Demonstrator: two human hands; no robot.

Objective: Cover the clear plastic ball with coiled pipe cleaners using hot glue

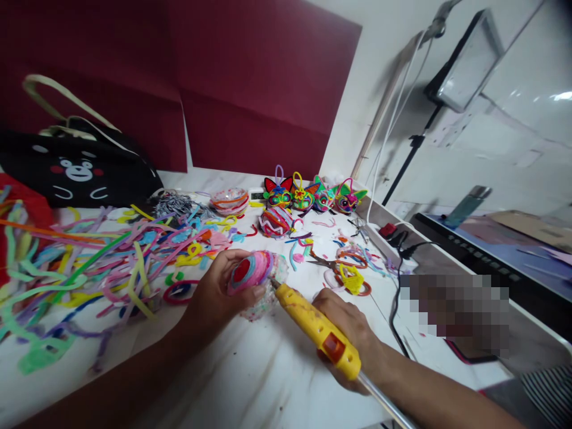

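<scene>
Closest to the camera, a pale glue stick (386, 402) is poking out of the back of the glue gun (319, 328); taking the craft piece as the middle of a clock, it is slanting away toward half past four. My right hand (346, 330), at four o'clock, is wrapping round the yellow gun's handle, fingers curling firmly about it; how far I am pressing the trigger I cannot tell.

My left hand (218, 286) is coming in from nine o'clock and clasping the rounded craft piece (252, 271), thumb lying along the near side and fingers bending over the far side. Red, grey-blue and pink bands are ringing this piece, and I am holding it tilted over the white table (250, 363). Speckled clear material is showing just beside and below it; whether that is belonging to the same body, I cannot tell. The gun's nozzle is pointing at its purple edge, so close that I cannot make out whether they are touching.

Around me, fuzzy coloured strips (134, 262) are sprawling at nine o'clock, and a black bag (80, 173) is slumping at ten. Toward half past eleven a speckled bowl (230, 201) is sitting; at one o'clock a striped ball (276, 222) is resting before four eared ornaments (324, 199), which are lining up toward two. Scissors (324, 262) are lying at three.
</scene>
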